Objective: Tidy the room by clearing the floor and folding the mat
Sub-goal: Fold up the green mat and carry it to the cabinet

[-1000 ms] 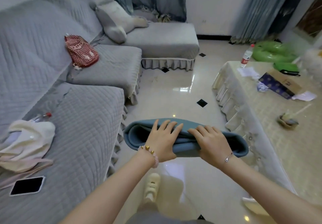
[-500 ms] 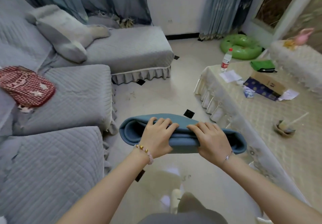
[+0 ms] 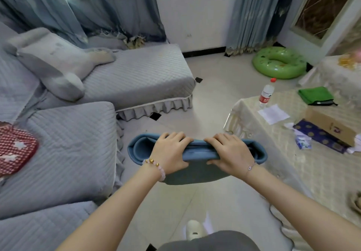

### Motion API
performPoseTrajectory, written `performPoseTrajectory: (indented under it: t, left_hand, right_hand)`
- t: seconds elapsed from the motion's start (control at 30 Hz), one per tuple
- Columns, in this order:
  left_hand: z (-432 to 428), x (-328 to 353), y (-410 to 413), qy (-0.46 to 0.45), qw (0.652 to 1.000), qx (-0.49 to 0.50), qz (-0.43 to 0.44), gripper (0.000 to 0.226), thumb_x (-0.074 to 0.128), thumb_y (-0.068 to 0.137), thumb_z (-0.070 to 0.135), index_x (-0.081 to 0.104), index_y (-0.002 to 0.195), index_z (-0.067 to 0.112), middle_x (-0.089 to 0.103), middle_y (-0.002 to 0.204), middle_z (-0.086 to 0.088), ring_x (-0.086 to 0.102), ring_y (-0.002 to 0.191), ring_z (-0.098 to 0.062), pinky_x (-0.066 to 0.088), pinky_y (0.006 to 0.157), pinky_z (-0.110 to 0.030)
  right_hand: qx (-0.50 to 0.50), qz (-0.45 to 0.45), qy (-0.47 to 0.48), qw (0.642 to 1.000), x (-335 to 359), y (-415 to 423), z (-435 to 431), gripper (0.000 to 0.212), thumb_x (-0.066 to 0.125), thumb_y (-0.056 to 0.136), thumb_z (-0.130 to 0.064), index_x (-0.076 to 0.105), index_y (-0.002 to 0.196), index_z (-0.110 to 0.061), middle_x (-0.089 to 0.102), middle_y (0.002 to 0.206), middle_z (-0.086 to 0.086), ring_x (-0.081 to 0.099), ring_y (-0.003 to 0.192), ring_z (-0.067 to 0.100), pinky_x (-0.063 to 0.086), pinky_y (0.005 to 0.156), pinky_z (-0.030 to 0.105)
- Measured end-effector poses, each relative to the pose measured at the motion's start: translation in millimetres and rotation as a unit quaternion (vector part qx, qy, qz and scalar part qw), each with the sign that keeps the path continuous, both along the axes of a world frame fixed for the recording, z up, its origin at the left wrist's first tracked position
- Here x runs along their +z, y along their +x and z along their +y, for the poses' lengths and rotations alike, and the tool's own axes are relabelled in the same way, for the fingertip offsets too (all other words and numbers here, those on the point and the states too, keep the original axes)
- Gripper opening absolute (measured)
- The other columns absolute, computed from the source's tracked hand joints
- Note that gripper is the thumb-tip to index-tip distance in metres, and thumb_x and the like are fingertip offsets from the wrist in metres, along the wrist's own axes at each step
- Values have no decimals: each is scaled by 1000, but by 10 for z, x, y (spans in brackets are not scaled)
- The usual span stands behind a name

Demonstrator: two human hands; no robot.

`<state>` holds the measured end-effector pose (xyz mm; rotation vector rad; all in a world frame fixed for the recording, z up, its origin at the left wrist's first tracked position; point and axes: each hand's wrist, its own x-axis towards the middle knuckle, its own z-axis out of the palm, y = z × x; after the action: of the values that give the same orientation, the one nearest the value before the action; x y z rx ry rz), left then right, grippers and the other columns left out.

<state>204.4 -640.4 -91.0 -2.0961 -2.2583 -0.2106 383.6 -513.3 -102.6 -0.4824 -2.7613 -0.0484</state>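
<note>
The folded blue mat (image 3: pixel 197 151) is off the floor, held mid-scene; our left hand (image 3: pixel 170 153) and right hand (image 3: pixel 228 152) clasp its top edge. Still uncleared, we judge: the green swim ring (image 3: pixel 279 63), far right.

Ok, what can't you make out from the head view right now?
Head view only:
- Fold count of the mat: the left hand and right hand cover its middle.
- Red bag: cut off by the left edge, blurred.
- Label on the bottle: too small to read.
- Floor under the mat: hidden by it.
</note>
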Motion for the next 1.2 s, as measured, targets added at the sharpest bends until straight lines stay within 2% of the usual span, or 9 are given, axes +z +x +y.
performPoseTrajectory:
  t: [0.2,0.4,0.53,0.83,1.0,1.2]
  left_hand:
    - [957,-8,-585,-22,1000,-11,-7,50,66,59,44,60,104,24,60,92,5,60,83,-19,48,75,-35]
    - [2114,-93,-1189,-63,996,-60,-22,52,60,70,45,53,117,25,57,107,3,55,99,-20,38,88,-34]
    - [2968,-119,-1700,-77,991,-99,-41,55,57,75,46,47,125,27,53,115,4,51,106,-18,34,93,-32]
    - [4665,-137,-2660,-35,984,-170,-49,56,63,63,43,55,115,24,58,101,3,57,90,-20,42,85,-33]
    - [5578,-78,-2862,-83,976,-197,-39,58,60,69,41,47,124,26,52,111,5,51,101,-18,35,93,-30]
    - [6800,-142,-3066,-107,976,-187,-40,60,59,72,43,43,128,29,49,115,7,49,105,-16,34,95,-29]
  right_hand:
    - [-14,-14,-12,1000,9,-552,903,66,85,50,-45,63,105,-17,62,85,1,62,72,24,51,61,32]
    - [-67,-20,-4,998,-66,-1042,1842,65,86,48,-48,63,102,-20,61,83,-3,61,69,19,49,61,27]
    - [-108,-31,-4,994,-74,-1498,2555,68,85,47,-50,60,103,-22,60,83,-4,60,69,18,50,59,30]
    - [-204,-43,-23,978,3,-2341,3914,72,87,44,-49,63,104,-18,60,82,-1,60,70,21,51,59,31]
    - [-246,-29,-37,968,-37,-2526,4677,70,85,45,-52,60,102,-21,59,82,-4,61,70,20,49,60,29]
    - [-262,-41,-35,964,-138,-2718,5905,66,82,45,-60,63,98,-24,58,79,-8,59,69,15,44,59,25]
